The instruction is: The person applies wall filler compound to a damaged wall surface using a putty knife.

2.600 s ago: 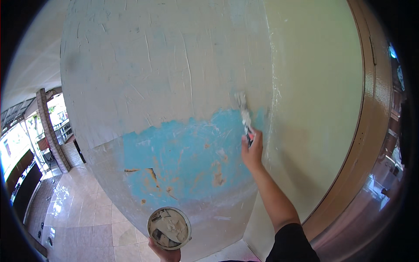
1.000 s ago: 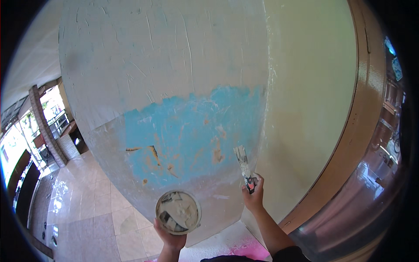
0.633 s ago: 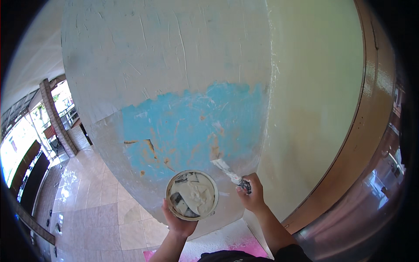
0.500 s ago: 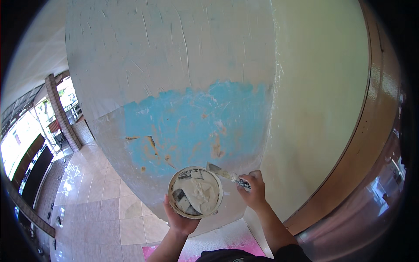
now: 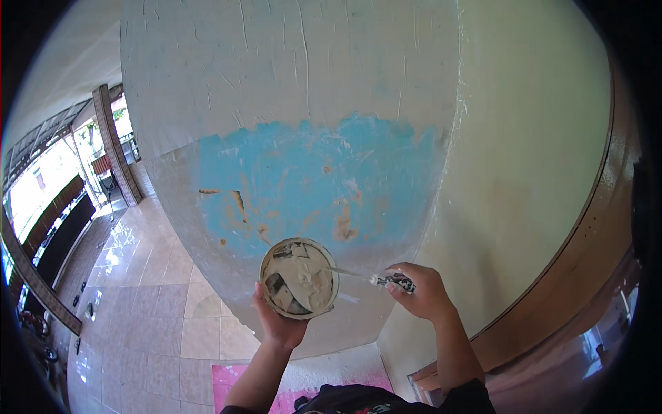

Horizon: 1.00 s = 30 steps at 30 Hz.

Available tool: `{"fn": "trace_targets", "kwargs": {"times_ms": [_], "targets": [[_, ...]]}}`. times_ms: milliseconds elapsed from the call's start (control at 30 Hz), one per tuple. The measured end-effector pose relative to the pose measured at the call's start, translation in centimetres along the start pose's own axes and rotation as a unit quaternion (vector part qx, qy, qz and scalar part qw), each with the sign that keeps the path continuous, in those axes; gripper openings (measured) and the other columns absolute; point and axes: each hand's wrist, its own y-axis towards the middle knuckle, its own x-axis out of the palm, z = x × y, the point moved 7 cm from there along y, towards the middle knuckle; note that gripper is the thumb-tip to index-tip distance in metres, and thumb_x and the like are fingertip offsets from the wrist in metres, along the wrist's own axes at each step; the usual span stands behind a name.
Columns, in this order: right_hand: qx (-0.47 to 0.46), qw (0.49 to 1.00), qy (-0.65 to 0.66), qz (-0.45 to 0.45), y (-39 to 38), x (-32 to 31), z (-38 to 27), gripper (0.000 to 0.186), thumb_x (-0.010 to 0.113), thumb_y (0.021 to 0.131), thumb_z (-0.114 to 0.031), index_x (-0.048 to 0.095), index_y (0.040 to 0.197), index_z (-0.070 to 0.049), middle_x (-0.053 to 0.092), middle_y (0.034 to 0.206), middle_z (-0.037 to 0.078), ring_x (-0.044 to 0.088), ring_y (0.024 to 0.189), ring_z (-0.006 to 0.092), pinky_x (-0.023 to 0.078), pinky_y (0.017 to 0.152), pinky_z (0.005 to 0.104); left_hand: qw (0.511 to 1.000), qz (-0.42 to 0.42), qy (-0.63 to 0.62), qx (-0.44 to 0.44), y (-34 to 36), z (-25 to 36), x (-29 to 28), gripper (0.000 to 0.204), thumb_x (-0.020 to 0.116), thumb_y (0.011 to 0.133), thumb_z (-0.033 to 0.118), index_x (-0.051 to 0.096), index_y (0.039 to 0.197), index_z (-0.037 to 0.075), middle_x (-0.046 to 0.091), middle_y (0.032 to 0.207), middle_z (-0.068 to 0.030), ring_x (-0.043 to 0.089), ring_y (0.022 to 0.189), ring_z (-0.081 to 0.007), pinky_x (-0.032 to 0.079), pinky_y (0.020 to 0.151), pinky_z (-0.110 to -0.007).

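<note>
My left hand (image 5: 281, 323) grips a round tub (image 5: 336, 293) from below and its left side. Thick off-white putty (image 5: 307, 279) lies inside, with dark bare patches of the tub showing through it. My right hand (image 5: 422, 293) is closed round the dark, putty-smeared handle of a putty knife (image 5: 355, 274). Its blade points left, and the tip reaches over the tub's right rim to the putty. Behind them stands a wall (image 5: 372, 62) coated in greyish filler, with an uncoated blue patch (image 5: 289, 165) that has brown spots and a chipped crack.
A pale green wall (image 5: 531, 138) meets the coated one at a corner on the right, beside a brown wooden frame (image 5: 545, 314). Below lies a pink and white sheet (image 5: 331, 372). Tiled floor (image 5: 152, 310) stretches left toward a pillar (image 5: 116, 148).
The putty knife has turned flatter, and its tip has moved from above the rim into the tub. My right hand has shifted right. The tub sits slightly higher and further left in view.
</note>
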Motion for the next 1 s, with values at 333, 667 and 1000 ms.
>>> {"fn": "trace_targets", "kwargs": {"times_ms": [333,667,1000], "targets": [[0.008,0.990,0.011,-0.143,-0.7,-0.1,-2.1,0.024,0.069,0.089,-0.021,0.065,0.109,-0.008,0.069,0.103,0.014,0.068,0.091,0.0345,0.054,0.080,0.0422,0.959,0.104,0.109,0.239,0.7,-1.6,-3.1,0.078,0.042,0.095,0.066,0.033,0.154,0.016,0.039,0.154,-0.0067,0.036,0.142,-0.0319,0.034,0.113,-0.052],[0.009,0.978,0.034,-0.205,-2.5,5.8,-6.1,0.032,0.060,0.095,-0.021,0.053,0.125,-0.011,0.061,0.106,0.018,0.066,0.086,0.0376,0.053,0.075,0.0470,0.798,0.087,0.214,0.557,-0.1,-0.7,-7.6,0.096,0.041,0.089,0.072,0.027,0.154,0.002,0.036,0.154,-0.0206,0.041,0.139,-0.0383,0.037,0.113,-0.053],[-0.030,0.981,-0.089,-0.172,0.3,8.3,-9.6,0.033,0.062,0.095,-0.022,0.053,0.124,-0.011,0.056,0.097,0.014,0.065,0.077,0.0322,0.053,0.064,0.0436,0.738,0.076,0.050,0.668,1.2,0.9,-22.5,0.096,0.039,0.091,0.068,0.027,0.152,-0.006,0.037,0.151,-0.0296,0.045,0.135,-0.0437,0.041,0.111,-0.054]]}}
